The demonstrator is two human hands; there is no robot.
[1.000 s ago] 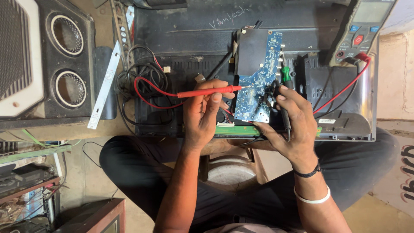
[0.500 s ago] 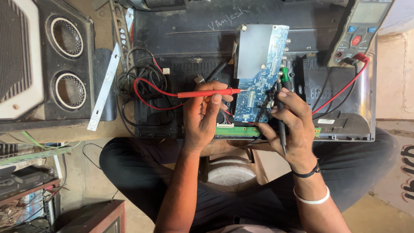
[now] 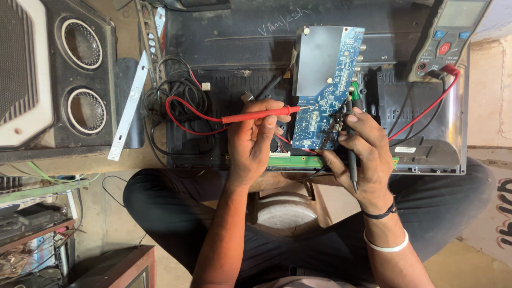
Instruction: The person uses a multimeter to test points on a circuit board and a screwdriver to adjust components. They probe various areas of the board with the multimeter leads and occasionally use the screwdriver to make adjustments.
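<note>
Left hand: pinching the red probe between thumb and fingertips, tip touching the board's left edge.
Right hand: fingers curling around the black probe while propping up the board's lower right edge.
Circuit board: blue, standing tilted over the open black casing, between both hands.
Meter: sitting top right, red lead running from it.
Speaker: lying far left.

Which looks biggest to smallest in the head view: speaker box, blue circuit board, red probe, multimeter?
1. speaker box, cut off by the frame edge.
2. blue circuit board.
3. multimeter, partly out of frame, so its rank is unsure.
4. red probe, held in the left hand.
</note>
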